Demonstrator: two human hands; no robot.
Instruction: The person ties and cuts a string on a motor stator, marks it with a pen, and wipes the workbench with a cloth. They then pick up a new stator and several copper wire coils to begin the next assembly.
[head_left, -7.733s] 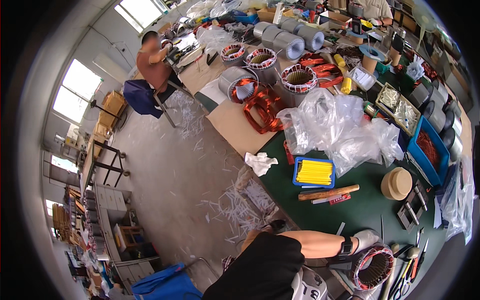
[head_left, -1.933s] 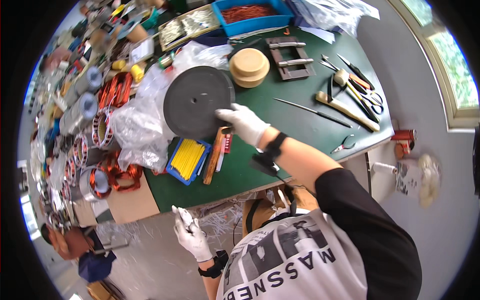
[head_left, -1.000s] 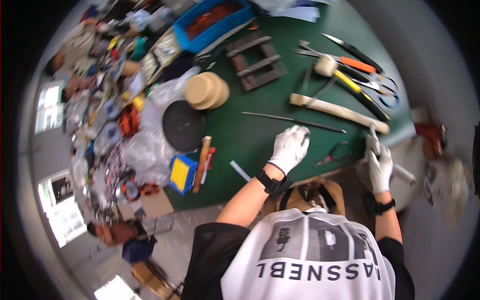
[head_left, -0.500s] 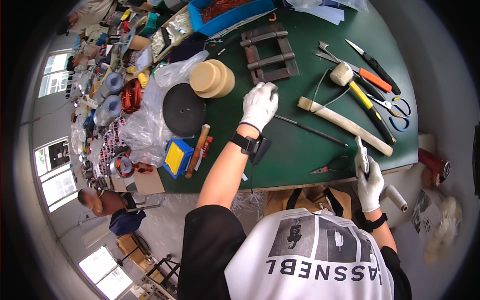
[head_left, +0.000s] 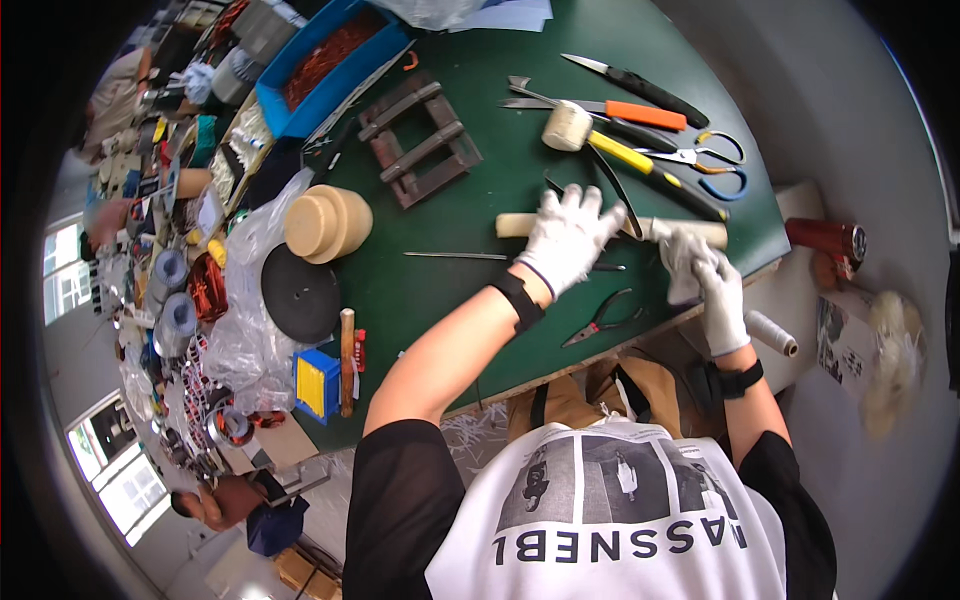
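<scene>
My left hand (head_left: 568, 238), in a white glove, is open with its fingers spread. It hovers over or rests on a pale wooden stick (head_left: 515, 225); contact cannot be told. A thin dark curved band (head_left: 618, 198) arcs beside its fingertips. A slim metal rod (head_left: 455, 254) passes beneath that hand. My right hand (head_left: 722, 305), also gloved, is closed on a crumpled white cloth (head_left: 684, 265) that looks like a glove, near the stick's right end. Close to the front edge lie pliers (head_left: 603, 318) with dark handles.
Beyond the hands lie a mallet (head_left: 567, 127), scissors (head_left: 690, 156), an orange-handled tool (head_left: 645, 115) and a black-handled knife (head_left: 650, 92). A metal frame (head_left: 435, 160), beige stepped cylinder (head_left: 325, 225), black disc (head_left: 300, 292) and blue box (head_left: 317, 410) stand left.
My left hand has moved right from near the metal frame to the wooden stick, its fingers now spread. My right hand has lifted the white cloth towards the stick. The view has shifted.
</scene>
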